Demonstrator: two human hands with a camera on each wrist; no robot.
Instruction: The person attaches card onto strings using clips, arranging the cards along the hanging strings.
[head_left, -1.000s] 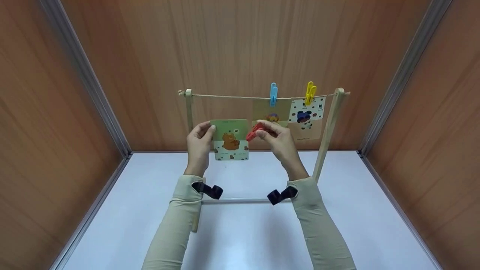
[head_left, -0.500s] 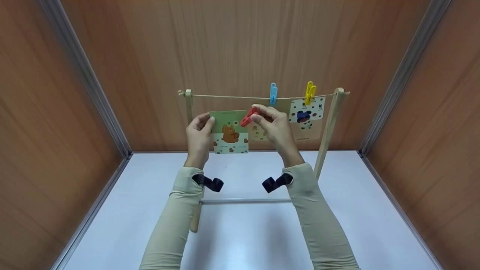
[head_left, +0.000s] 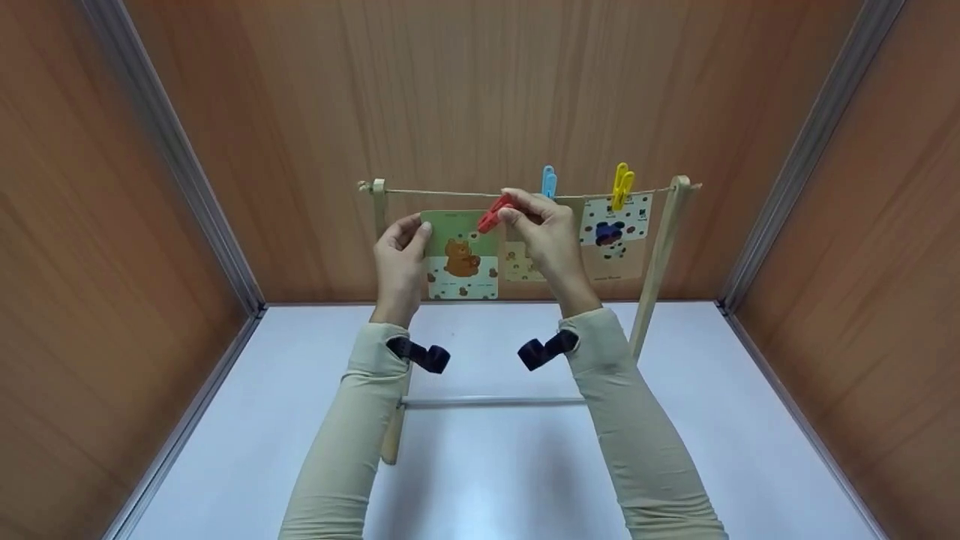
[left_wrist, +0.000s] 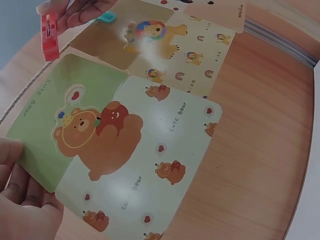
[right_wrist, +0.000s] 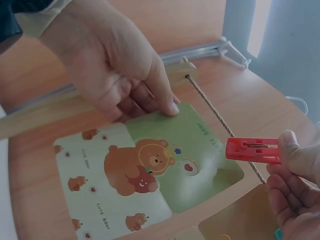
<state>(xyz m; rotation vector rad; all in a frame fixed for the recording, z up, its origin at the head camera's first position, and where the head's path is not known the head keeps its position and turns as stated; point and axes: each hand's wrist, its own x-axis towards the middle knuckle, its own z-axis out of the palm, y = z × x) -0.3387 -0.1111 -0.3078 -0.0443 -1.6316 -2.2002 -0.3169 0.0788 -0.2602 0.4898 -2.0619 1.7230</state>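
My left hand (head_left: pixel 400 262) pinches the left edge of a green and white bear card (head_left: pixel 461 255), which hangs upright just below the rope (head_left: pixel 442 193). Between thumb and fingers of my right hand (head_left: pixel 551 240) is a red clothespin (head_left: pixel 495 213), near the card's top right corner. In the right wrist view the red clothespin (right_wrist: pixel 252 150) lies across the line of the rope (right_wrist: pixel 215 112); whether they touch I cannot tell. Behind my right hand hangs a lion card (left_wrist: pixel 175 45) under a blue clothespin (head_left: pixel 549 181), partly covered in the head view.
A yellow clothespin (head_left: pixel 622 186) holds a dotted card (head_left: pixel 613 238) on the rope's right part. Wooden posts (head_left: pixel 660 262) carry the rope at both ends. A crossbar (head_left: pixel 495 402) runs low between them above the white table (head_left: pixel 480 480). Wooden panels (head_left: pixel 480 90) enclose the space.
Both hands have risen toward the rope, the bear card and the red clothespin moving up with them. My right hand has also shifted slightly left, and now covers part of the lion card and blue clothespin.
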